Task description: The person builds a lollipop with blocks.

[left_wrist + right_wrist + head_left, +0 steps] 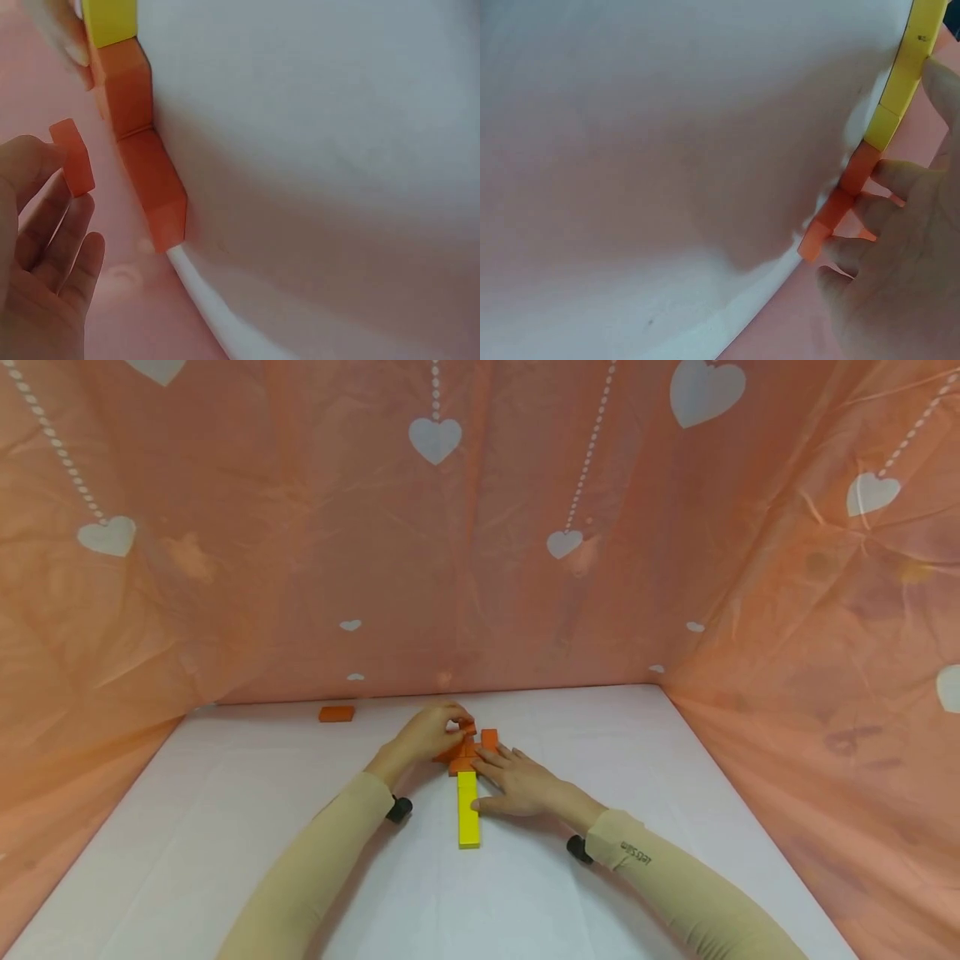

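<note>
My left hand [429, 735] pinches a small orange block [73, 159] between thumb and fingertips, raised over the far end of a group of orange blocks [462, 767]. These lie edge to edge on the white table, partly covered by both hands. A yellow bar of blocks [468, 818] runs from the group toward me. My right hand [525, 787] lies along the right side with its fingers spread. Its fingertips touch the orange blocks and its thumb [943, 90] presses against the side of the yellow bar.
One loose orange block [336, 714] lies near the back left edge of the white table [187, 827]. An orange-pink curtain [510, 627] with white hearts encloses the back and both sides. A dark camera sits under each wrist.
</note>
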Motion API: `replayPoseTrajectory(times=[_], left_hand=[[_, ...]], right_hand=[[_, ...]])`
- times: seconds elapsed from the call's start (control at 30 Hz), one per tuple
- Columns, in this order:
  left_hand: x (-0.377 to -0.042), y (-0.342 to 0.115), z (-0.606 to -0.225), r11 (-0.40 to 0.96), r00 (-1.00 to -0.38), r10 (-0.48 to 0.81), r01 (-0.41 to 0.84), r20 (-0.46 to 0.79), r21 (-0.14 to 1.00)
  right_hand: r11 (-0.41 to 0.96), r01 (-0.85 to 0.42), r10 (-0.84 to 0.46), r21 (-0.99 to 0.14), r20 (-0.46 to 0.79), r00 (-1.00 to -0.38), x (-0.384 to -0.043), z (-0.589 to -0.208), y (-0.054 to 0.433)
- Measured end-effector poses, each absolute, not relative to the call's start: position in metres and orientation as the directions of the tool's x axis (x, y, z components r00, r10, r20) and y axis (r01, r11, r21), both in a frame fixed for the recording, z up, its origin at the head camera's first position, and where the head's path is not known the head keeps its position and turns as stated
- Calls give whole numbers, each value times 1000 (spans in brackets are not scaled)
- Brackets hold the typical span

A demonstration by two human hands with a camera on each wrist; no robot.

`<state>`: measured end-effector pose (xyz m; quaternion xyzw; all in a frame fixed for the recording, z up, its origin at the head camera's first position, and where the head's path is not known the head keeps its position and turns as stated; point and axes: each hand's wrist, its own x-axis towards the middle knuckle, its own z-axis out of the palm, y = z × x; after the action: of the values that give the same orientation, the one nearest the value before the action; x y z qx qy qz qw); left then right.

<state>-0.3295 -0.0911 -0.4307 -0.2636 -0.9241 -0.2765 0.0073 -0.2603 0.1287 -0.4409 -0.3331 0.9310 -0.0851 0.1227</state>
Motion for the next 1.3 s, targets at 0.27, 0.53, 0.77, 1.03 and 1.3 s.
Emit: replayPoseTrajectory(times=[0.27, 0.53, 0.77, 1.03, 1.3], left_hand=[[-337, -82, -432, 724, -844, 527, 510, 104, 465], [-341, -77, -432, 730, -820, 567, 542, 73, 416], [-340, -75, -434, 743, -828, 560, 513, 21, 430], [-339, -74, -438, 736, -829, 558, 504, 16, 452], [-341, -75, -440, 728, -820, 571, 527, 38, 439]], right_hand=[[764, -596, -640, -247, -175, -748, -261, -441, 130], [761, -602, -644, -244, -172, -745, -262, -441, 130], [762, -599, -642, -246, -168, -748, -261, -441, 130], [769, -586, -633, -256, -175, -754, -260, -442, 130], [770, -588, -632, -247, -176, -754, -261, -441, 130]])
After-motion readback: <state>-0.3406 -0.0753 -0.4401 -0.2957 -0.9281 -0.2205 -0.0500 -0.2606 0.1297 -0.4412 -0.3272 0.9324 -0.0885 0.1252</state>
